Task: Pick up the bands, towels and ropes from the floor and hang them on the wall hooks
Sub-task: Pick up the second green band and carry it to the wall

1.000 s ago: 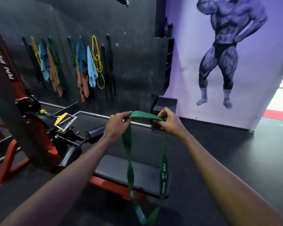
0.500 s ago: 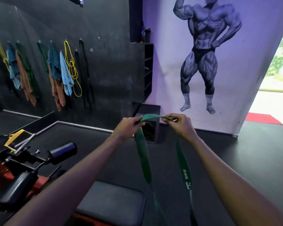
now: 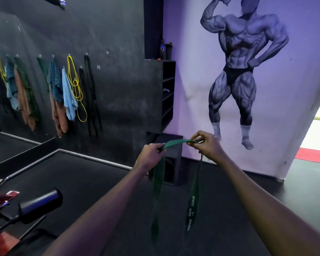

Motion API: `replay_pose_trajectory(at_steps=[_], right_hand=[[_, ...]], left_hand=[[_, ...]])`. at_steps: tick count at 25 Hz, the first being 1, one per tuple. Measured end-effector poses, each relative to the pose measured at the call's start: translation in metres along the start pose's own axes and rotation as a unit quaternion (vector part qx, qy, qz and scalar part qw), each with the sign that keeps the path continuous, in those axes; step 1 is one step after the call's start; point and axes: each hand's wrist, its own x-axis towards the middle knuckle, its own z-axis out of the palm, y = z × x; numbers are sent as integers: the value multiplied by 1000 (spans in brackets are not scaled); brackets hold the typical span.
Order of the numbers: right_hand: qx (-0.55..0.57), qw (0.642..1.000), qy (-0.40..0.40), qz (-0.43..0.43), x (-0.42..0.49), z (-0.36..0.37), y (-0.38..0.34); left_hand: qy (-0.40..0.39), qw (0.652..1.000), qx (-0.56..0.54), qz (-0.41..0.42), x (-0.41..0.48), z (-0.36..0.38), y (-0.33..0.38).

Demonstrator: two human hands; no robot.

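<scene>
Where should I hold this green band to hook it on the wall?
Pinch the top span of the green band from each side, as the left hand and right hand do now. The rest hangs slack, leaving a flat open stretch between them to drop over a hook.

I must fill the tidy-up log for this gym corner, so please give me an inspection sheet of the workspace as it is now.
Surface: black floor, dark and matte.
Job's things: green band held up between both hands, its two sides hanging down; blue towel, brown towel, yellow rope and black bands hang on the wall; bare hooks to their right.
Clutter: black box on the floor by the corner.
Hands: left hand and right hand each pinch the band's top.
Cables: nothing seen.
Surroundings: padded roller of a gym machine at lower left; black shelf unit; bodybuilder mural on the purple wall; red mat at the doorway.
</scene>
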Motion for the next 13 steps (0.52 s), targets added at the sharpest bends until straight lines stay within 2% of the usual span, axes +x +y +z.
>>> replay_pose_trajectory(at_steps=[7,13], right_hand=[[21,997,-31,-72,161,24,60],[62,990,-47,-117,300,91,69]], left_hand=[[100,994,17,-29,129,24,-25],[186,980,53,-52,236,5,-72]])
